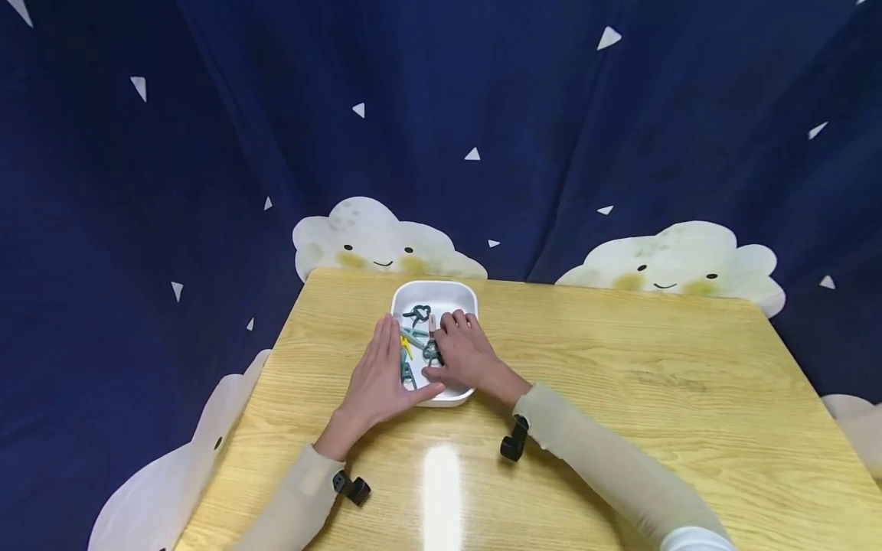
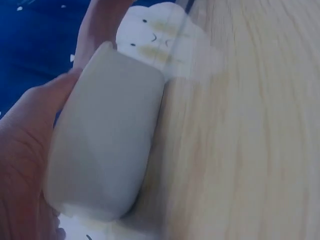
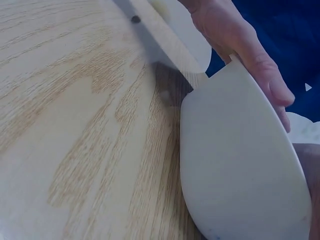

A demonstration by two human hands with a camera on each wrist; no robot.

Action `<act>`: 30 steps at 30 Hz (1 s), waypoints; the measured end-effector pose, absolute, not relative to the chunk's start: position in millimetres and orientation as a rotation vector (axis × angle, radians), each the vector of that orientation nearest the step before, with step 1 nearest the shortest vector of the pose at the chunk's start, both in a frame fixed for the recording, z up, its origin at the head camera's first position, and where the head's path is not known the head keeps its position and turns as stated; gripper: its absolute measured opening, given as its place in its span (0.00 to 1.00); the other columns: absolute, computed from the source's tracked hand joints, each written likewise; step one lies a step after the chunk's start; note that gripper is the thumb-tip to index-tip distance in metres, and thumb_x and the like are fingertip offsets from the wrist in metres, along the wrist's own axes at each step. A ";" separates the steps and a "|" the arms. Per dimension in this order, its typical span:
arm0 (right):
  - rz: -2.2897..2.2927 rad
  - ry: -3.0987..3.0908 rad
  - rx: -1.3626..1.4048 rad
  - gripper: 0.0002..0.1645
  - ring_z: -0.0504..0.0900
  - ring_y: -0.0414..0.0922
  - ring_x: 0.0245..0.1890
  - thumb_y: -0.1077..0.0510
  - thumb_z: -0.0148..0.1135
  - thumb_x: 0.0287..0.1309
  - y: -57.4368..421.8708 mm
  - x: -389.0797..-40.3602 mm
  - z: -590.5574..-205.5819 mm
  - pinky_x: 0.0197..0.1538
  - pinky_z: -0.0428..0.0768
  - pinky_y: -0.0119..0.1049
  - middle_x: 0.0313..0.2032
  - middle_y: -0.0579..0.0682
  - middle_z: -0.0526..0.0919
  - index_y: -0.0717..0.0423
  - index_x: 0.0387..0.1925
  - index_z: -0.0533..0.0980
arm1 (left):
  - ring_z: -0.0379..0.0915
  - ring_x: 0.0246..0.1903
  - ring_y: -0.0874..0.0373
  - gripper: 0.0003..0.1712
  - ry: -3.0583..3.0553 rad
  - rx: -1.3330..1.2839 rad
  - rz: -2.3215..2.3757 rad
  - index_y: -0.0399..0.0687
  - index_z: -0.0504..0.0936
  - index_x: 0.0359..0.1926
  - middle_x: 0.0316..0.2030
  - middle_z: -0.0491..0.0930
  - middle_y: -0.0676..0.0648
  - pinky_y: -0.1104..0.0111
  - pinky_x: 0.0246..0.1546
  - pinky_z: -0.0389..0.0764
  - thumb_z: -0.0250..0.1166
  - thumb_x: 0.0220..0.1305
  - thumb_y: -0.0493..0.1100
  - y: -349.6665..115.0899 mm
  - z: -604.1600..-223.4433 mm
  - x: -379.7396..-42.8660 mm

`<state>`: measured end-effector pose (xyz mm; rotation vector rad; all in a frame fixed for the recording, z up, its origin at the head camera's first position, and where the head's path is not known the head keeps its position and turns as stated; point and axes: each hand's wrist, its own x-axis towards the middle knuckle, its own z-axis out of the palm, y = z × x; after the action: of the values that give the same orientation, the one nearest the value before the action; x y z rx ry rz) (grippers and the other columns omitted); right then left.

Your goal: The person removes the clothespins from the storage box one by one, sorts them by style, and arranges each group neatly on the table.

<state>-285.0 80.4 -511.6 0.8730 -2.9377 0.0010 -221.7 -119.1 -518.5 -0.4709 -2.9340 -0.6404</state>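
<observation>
A white rectangular tub (image 1: 435, 288) stands on the table. Inside it lie several small clips: a dark green clip (image 1: 419, 313) at the back, a yellow clip (image 1: 406, 347) and a grey-green clip (image 1: 408, 374) toward the left. My left hand (image 1: 380, 380) rests along the tub's left side, fingers straight and thumb spread across the front rim. From the right, my right hand (image 1: 466, 350) reaches over the rim into the tub, its fingers bent beside another dark green clip (image 1: 430, 352). Whether those fingers pinch anything is hidden. Both wrist views show mostly the tub's outer wall (image 2: 107, 130).
The tub sits near the far edge of the wooden table (image 1: 620, 367). Behind hangs a dark blue curtain (image 1: 441, 99) with white triangles and smiling clouds. A black wrist camera (image 1: 512, 444) hangs from the right sleeve, another wrist camera (image 1: 352, 487) from the left.
</observation>
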 end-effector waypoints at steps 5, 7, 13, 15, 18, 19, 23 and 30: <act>0.014 -2.934 0.868 0.54 0.69 0.54 0.55 0.23 0.70 0.51 82.2 -283.8 -510.8 0.62 0.67 0.49 0.53 0.54 0.76 0.57 0.66 0.78 | 0.28 0.83 0.46 0.81 -2.935 -0.516 -0.638 0.37 0.35 0.83 0.83 0.29 0.41 0.53 0.80 0.47 0.54 0.51 0.91 -124.3 -521.6 -224.3; 0.031 -2.928 0.867 0.52 0.69 0.53 0.54 0.23 0.71 0.50 82.5 -283.6 -510.1 0.62 0.67 0.48 0.51 0.53 0.75 0.56 0.64 0.80 | 0.29 0.83 0.46 0.81 -2.929 -0.528 -0.615 0.37 0.35 0.83 0.83 0.29 0.41 0.54 0.80 0.47 0.53 0.51 0.91 -125.4 -522.9 -225.1; 0.066 -2.941 0.862 0.47 0.68 0.51 0.53 0.24 0.72 0.50 81.1 -283.7 -508.5 0.62 0.67 0.47 0.49 0.52 0.75 0.54 0.59 0.82 | 0.32 0.83 0.43 0.81 -2.923 -0.537 -0.576 0.36 0.36 0.83 0.84 0.31 0.40 0.53 0.80 0.48 0.53 0.52 0.91 -127.9 -523.4 -225.1; 0.065 -2.946 0.852 0.47 0.68 0.51 0.53 0.24 0.72 0.49 80.3 -284.1 -508.2 0.62 0.67 0.46 0.49 0.51 0.75 0.54 0.58 0.83 | 0.34 0.83 0.42 0.81 -2.913 -0.539 -0.588 0.36 0.37 0.83 0.84 0.31 0.40 0.53 0.80 0.48 0.54 0.52 0.90 -128.1 -523.1 -225.1; 0.067 -2.943 0.842 0.48 0.68 0.51 0.53 0.23 0.72 0.48 81.2 -285.2 -508.2 0.64 0.67 0.46 0.50 0.51 0.76 0.54 0.58 0.83 | 0.34 0.83 0.43 0.80 -2.895 -0.541 -0.609 0.35 0.37 0.83 0.84 0.31 0.40 0.53 0.80 0.49 0.56 0.53 0.89 -126.4 -522.5 -226.3; 0.066 -2.945 0.841 0.48 0.69 0.51 0.53 0.23 0.72 0.48 81.5 -285.3 -508.4 0.64 0.67 0.46 0.50 0.51 0.76 0.54 0.58 0.83 | 0.34 0.83 0.43 0.80 -2.891 -0.541 -0.613 0.35 0.38 0.83 0.84 0.32 0.40 0.53 0.80 0.49 0.56 0.52 0.89 -126.0 -522.6 -226.4; 0.042 -2.958 0.849 0.51 0.69 0.51 0.54 0.22 0.71 0.48 82.4 -284.3 -510.2 0.65 0.66 0.46 0.50 0.51 0.76 0.55 0.61 0.82 | 0.31 0.83 0.46 0.80 -2.899 -0.544 -0.628 0.36 0.37 0.83 0.84 0.31 0.40 0.53 0.80 0.49 0.56 0.53 0.89 -124.7 -523.7 -225.2; 0.001 -2.947 0.872 0.52 0.68 0.50 0.52 0.22 0.70 0.49 80.9 -284.0 -511.1 0.64 0.67 0.45 0.48 0.49 0.75 0.56 0.61 0.81 | 0.31 0.83 0.46 0.81 -2.927 -0.518 -0.575 0.36 0.38 0.83 0.84 0.33 0.39 0.53 0.80 0.49 0.54 0.51 0.90 -125.2 -521.2 -223.3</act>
<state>-284.0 80.9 -511.1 0.8719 -2.9475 0.0007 -223.3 -125.2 -521.2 -0.5182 -2.9267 -0.5754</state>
